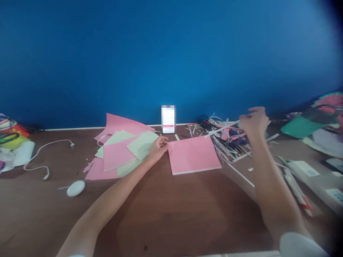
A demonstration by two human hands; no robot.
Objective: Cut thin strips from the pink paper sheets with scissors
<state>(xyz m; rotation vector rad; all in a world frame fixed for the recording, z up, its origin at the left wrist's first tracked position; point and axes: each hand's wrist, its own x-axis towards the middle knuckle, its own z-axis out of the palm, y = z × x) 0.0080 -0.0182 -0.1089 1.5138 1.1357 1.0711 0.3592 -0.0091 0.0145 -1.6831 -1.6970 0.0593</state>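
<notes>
My left hand [158,146] rests on the brown table, fingers curled, at the left edge of a neat stack of pink paper [193,155]. It touches a loose spread of pink and pale green sheets [120,151] to its left. My right hand [254,121] is raised over a heap of paper strips and scraps [227,141], fingers closed round a long white paper strip [221,129] that sticks out to the left.
A phone [168,119] stands against the blue wall. A white cable [43,157] and a white puck-shaped object [75,188] lie at left. Bags sit at far left, markers [296,191], cards and a colourful object [318,117] at right.
</notes>
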